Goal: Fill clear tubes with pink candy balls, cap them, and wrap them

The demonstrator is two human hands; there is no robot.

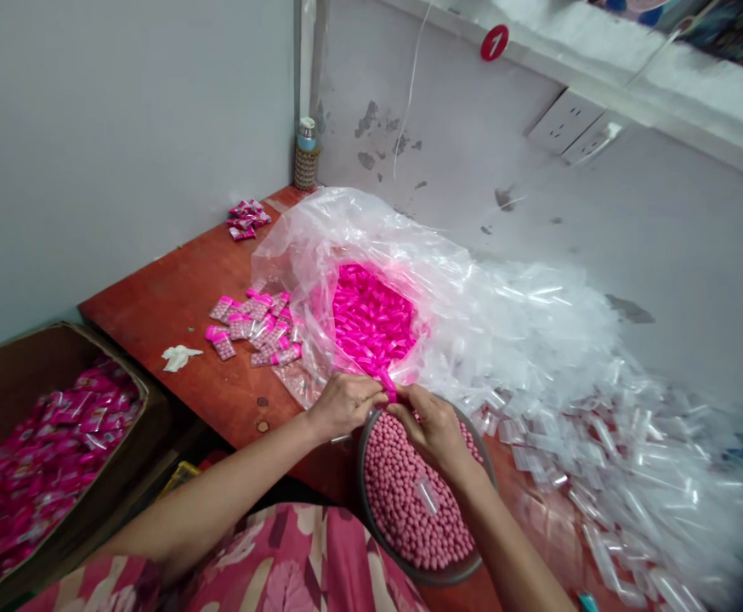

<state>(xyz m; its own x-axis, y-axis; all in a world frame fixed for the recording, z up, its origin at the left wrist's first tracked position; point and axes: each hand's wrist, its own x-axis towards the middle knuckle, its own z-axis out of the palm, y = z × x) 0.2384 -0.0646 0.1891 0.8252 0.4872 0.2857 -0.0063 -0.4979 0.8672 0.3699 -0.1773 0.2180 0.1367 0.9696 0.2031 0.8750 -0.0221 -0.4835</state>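
My left hand [348,405] and my right hand [433,427] meet over the far rim of a round bowl [366,501]. Pinched between the fingertips of both is a bright pink plastic cap [388,388]; whether a clear container is joined to it is hidden by my fingers. Small pink balls [403,518] fill the bowl, and one clear plastic container [428,495] lies on top of them. Just beyond my hands, an opened clear bag [308,246] holds a heap of pink caps [371,314].
Pink-capped packs of balls [263,327] and a crumpled white tissue [181,357] lie on the red table [180,280]. Clear containers [607,442] pile up at right. A cardboard box [135,433] of pink packs stands lower left. A bottle [306,157] stands in the corner.
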